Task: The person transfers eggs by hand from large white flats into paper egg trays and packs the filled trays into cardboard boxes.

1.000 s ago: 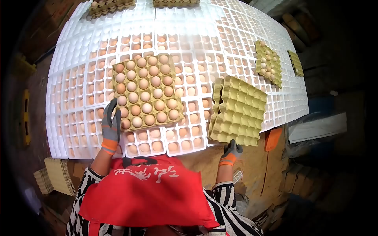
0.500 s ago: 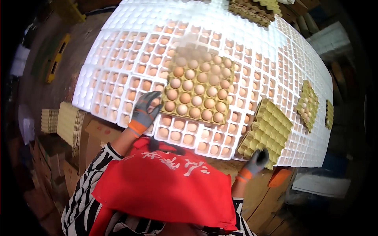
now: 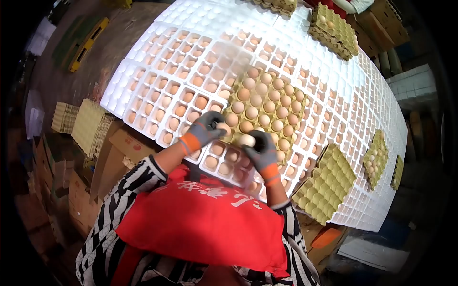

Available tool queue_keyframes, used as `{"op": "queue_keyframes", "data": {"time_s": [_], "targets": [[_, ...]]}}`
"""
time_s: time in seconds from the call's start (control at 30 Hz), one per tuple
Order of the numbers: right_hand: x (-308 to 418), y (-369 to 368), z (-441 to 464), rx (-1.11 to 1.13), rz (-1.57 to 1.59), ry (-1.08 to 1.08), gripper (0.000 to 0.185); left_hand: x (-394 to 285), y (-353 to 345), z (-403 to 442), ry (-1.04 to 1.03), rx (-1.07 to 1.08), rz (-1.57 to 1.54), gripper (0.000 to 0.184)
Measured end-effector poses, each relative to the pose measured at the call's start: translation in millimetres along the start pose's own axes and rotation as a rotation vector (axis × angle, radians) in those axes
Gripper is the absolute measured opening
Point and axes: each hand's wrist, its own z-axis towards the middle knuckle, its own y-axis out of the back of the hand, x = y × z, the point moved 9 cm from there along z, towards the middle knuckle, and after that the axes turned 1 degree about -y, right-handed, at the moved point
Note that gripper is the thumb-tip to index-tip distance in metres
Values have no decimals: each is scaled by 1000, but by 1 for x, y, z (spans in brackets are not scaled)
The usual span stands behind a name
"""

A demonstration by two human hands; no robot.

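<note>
A yellow-green pulp tray (image 3: 299, 125) full of eggs lies on white foam trays (image 3: 184, 98) with eggs in their cells. At its near left corner my left hand (image 3: 205, 129), in a grey and orange glove, has its fingers closed on an egg (image 3: 224, 127). Beside it my right hand (image 3: 262, 151), gloved alike, grips a pale egg (image 3: 247, 140) over the tray's near edge. To the right, egg-free pulp trays (image 3: 327, 183) rest at the front edge of the foam trays.
Pulp trays with a few eggs (image 3: 334, 29) stand at the back right, near another person's arm (image 3: 361, 5). Another pulp tray with eggs (image 3: 376, 159) lies far right. Stacked pulp trays (image 3: 92, 127) and cardboard boxes (image 3: 128, 147) are at left.
My right hand has left the egg-free pulp trays and moved left to the egg tray. Both hands have taken hold of eggs. The view has turned, shifting the scene.
</note>
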Motion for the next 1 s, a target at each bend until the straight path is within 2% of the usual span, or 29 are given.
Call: {"op": "queue_keyframes", "data": {"time_s": [0.03,0.07,0.1,0.17,0.2,0.23,0.3,0.33,0.43,0.47,0.5,0.57,0.6,0.63,0.67,0.73,0.77,0.8,0.83,0.9,0.97,1.0], "targets": [[-21,7,-3,-17,410,-173,45,5,14,-1,64,-76,-328,33],[-13,17,-1,-11,425,-22,42,8,25,1,99,-99,-462,35],[-2,22,-2,-6,441,126,40,15,29,3,134,-21,-538,33],[-4,16,8,-13,506,-237,38,-11,22,13,-72,-36,-51,34],[30,14,18,-55,-34,76,38,-33,10,15,-194,-45,266,34],[48,-1,25,-18,-376,103,36,-54,-2,16,-312,-89,547,36],[56,-29,39,2,-1019,233,34,-41,-44,27,-357,125,1202,39],[45,-42,50,12,-1117,242,34,-40,-50,31,-360,88,1275,40],[55,-19,48,-25,-797,171,35,-38,-33,41,-237,104,972,40],[48,-3,45,-29,-543,130,36,-41,-17,37,-277,3,651,43],[-5,14,46,-85,-242,78,46,-46,-4,37,-302,-84,565,44],[-28,31,37,-4,590,-283,40,-57,22,36,-346,-253,392,48],[5,38,38,-65,613,-151,45,-65,25,40,-313,-229,433,50],[10,44,42,-43,485,-55,47,-58,22,46,-216,-193,499,50],[3,42,49,-41,329,-137,47,-55,14,53,-200,-154,580,50],[27,40,69,-71,-201,59,46,-59,-1,63,-167,-84,721,47],[55,25,73,-102,-568,334,46,-64,-6,64,-148,-50,781,45],[56,12,80,-68,-759,209,44,-67,-13,66,-128,-16,841,43],[56,2,86,-27,-947,88,42,-57,-29,72,-233,9,1021,41],[29,-16,103,72,-1147,27,40,-13,-53,86,-414,42,1400,38],[71,-29,100,226,-1267,33,39,-19,-49,90,-167,125,1474,35],[70,-23,100,168,-1096,71,40,-27,-41,88,-139,93,1332,35]]}}
